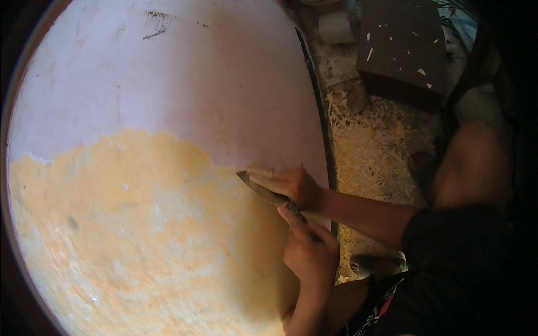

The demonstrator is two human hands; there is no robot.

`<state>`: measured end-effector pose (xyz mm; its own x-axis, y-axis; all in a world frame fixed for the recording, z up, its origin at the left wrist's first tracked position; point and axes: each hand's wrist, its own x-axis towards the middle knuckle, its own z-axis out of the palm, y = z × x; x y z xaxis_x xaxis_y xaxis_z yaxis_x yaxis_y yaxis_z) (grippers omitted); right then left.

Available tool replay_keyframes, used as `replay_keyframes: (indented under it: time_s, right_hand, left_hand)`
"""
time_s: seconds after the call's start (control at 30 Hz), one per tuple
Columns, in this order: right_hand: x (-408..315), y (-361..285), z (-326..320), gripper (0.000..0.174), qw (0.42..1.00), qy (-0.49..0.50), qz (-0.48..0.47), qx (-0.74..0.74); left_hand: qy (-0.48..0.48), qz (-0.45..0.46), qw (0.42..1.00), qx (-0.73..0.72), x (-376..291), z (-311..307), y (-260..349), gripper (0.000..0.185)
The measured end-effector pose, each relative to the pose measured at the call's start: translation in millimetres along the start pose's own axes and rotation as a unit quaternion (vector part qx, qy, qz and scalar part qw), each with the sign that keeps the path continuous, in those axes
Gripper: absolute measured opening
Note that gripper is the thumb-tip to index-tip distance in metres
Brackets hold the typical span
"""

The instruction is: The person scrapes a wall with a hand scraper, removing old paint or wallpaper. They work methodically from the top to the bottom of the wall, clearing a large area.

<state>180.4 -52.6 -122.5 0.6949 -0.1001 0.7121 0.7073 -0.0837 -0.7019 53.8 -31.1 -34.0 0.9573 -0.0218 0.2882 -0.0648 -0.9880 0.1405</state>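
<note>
A knife [262,191] with a pointed dark blade and a dark handle lies low over a large smooth panel [168,84]. My left hand [311,250] is wrapped around the handle, its index finger stretched towards the blade. Slightly blurred, my right hand [294,185] holds the blade from the far side, its fingers laid along it towards the tip. The tip meets the panel near the ragged border between a pale lilac-white area and a patchy yellow-orange area [138,180]. My hands hide part of that border.
Beyond the panel's dark right edge [317,96], pale shavings [374,147] cover the floor. A dark brown box-like block [399,46] with scattered chips on top stands at the upper right. My bent legs [470,168] and a sandalled foot [357,266] are close to the panel.
</note>
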Motion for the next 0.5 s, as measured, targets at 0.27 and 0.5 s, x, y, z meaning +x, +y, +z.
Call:
replay_keyframes:
  time_s: [0.27,0.5]
  right_hand:
    - [10,1,14,0.044,0.995,0.087,-0.039,0.01]
    - [18,3,9,0.042,0.995,0.089,-0.039,0.01]
  left_hand:
    - [0.034,0.004,0.998,-0.047,10,-5,-6,0.055]
    - [0.024,-0.001,0.999,-0.036,18,-7,2,0.058]
